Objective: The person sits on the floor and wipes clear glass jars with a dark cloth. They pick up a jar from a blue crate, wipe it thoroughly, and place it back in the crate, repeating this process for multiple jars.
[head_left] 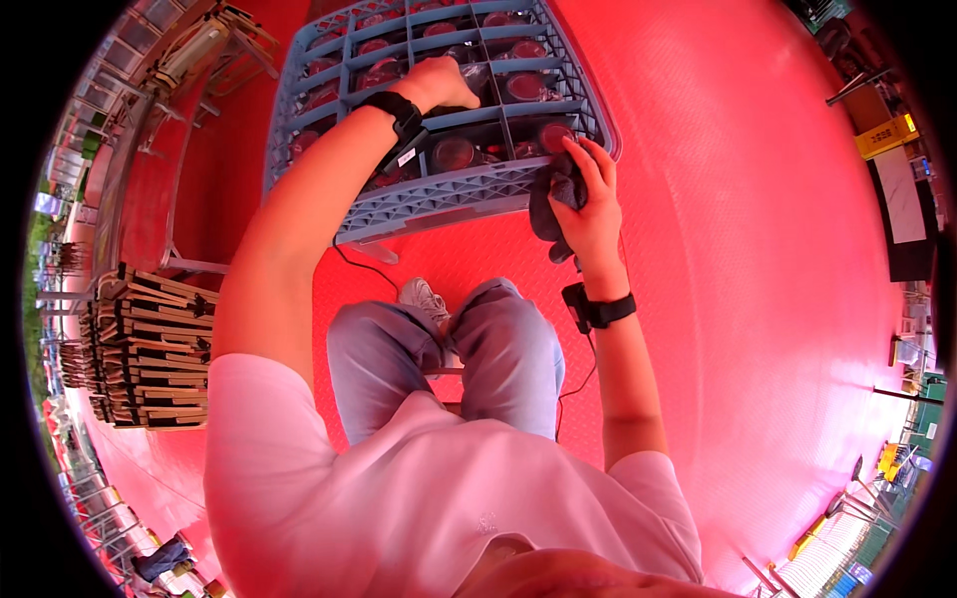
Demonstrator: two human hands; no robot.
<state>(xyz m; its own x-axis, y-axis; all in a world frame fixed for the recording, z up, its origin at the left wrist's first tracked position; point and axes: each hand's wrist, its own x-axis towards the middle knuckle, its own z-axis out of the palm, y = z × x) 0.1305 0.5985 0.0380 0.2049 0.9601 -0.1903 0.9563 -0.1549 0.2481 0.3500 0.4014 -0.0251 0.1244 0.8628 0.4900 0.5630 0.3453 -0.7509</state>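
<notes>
Already, glasses point(454, 152) are filling many compartments of the crate point(439, 199) under the left hand point(439, 85), whose grip I cannot make out. The right hand point(592, 214) is clutching dark cloth point(545, 205); what remains isn't showing.

A: Where do the hands work?
B: The left hand point(439, 85) reaches into a blue plastic lattice rack point(439, 196) divided into compartments; its fingertips are partly hidden, leaving any grip unclear.
A: And the right hand point(592, 207)?
B: At the rack's near right corner, it holds a crumpled dark grey cloth point(543, 211), fingers extended at a round, reddish-looking vessel point(555, 138) in the corner compartment.
A: What surrounds them?
B: Other round, reddish-looking vessels point(454, 152) stand in the rack. The person sits in faded blue jeans point(503, 349) above a textured red floor point(738, 249), a black strap point(606, 311) on each wrist.
</notes>
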